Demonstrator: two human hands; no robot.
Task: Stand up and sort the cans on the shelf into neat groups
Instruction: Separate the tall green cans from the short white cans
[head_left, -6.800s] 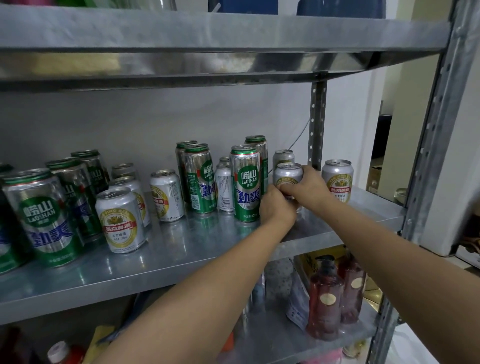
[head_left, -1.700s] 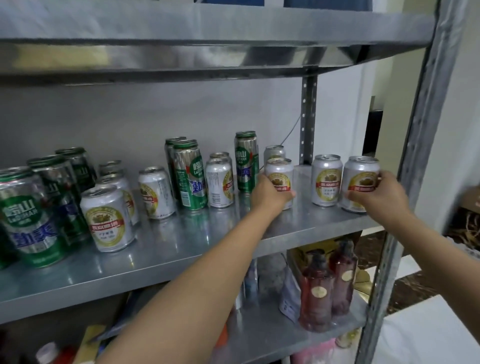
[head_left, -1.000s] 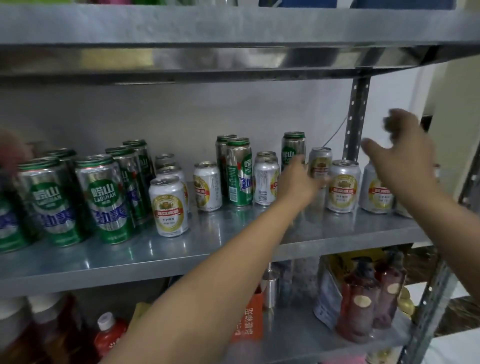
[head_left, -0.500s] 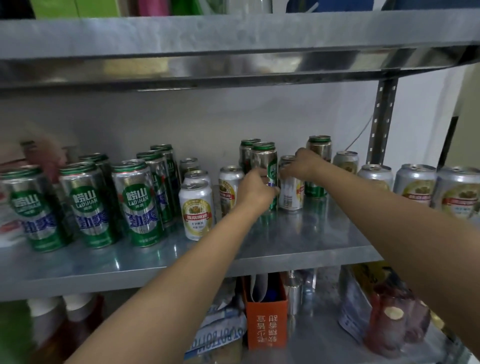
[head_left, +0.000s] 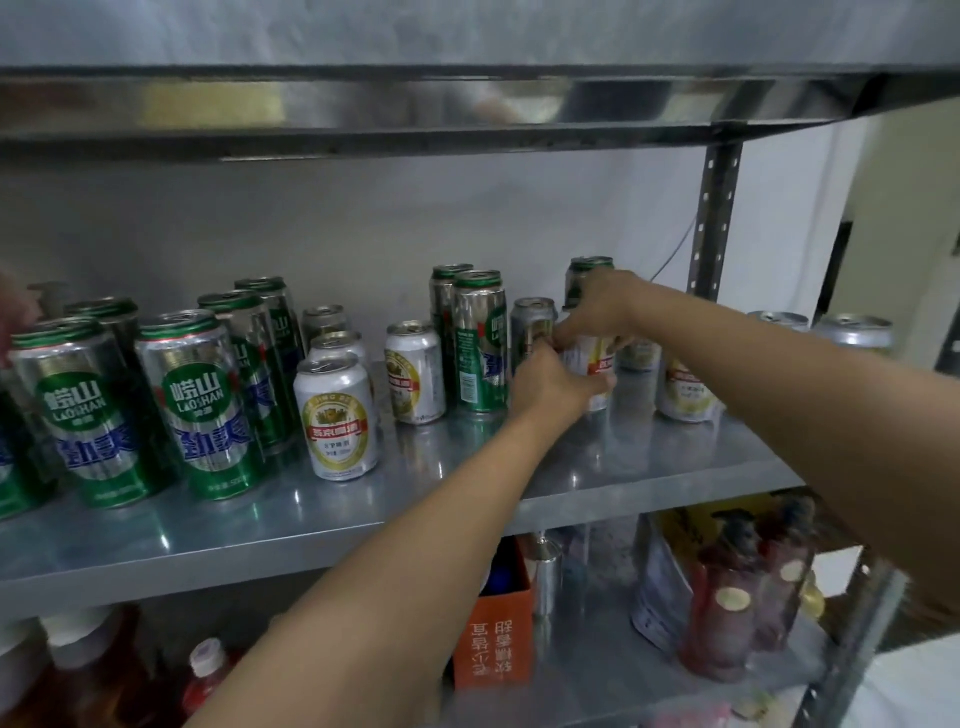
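Two bare forearms reach in from the near side toward a steel shelf lined with beer cans. On the level below, an orange box stands left of two dark red bottles. At the shelf's near left, tall green cans stand upright in a tight cluster, with a gold-label can just to their right. At mid-shelf the left hand curls its fingers round the lower body of a red-banded silver can, while the right hand closes over the same can's top from above. The can is upright, just right of a green pair. More short silver cans stand to the right, and a rear green can shows behind the right hand, by the back wall.
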